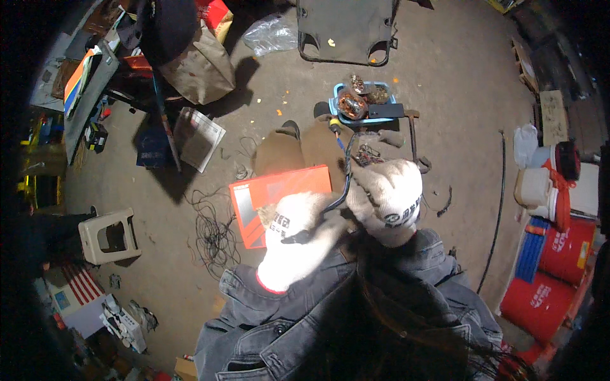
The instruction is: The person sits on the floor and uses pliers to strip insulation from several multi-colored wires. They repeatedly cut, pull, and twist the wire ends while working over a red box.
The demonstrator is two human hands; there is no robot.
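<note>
White knit gloves with black print cover both my hands, which are held close together over my lap. A dark cable [348, 176] bends upward between them. My left hand [293, 232] is closed around its lower end. My right hand [386, 198] has its fingers curled in beside the same cable and seems to grip it; the fingertips are partly hidden. Under the left hand, across my legs, lies a flat red box [279, 181]. Beyond the hands, near the cable's upper bend, a yellow-and-black piece [335, 125] shows with blue below it.
A blue basket [394, 100] with filled bags stands ahead on the floor, with a hammer [413, 133] beside it. Loose wire [216, 232] lies tangled at left, near a beige stool [109, 236]. Red drums [540, 305] stand at right, past a long black rod [500, 197].
</note>
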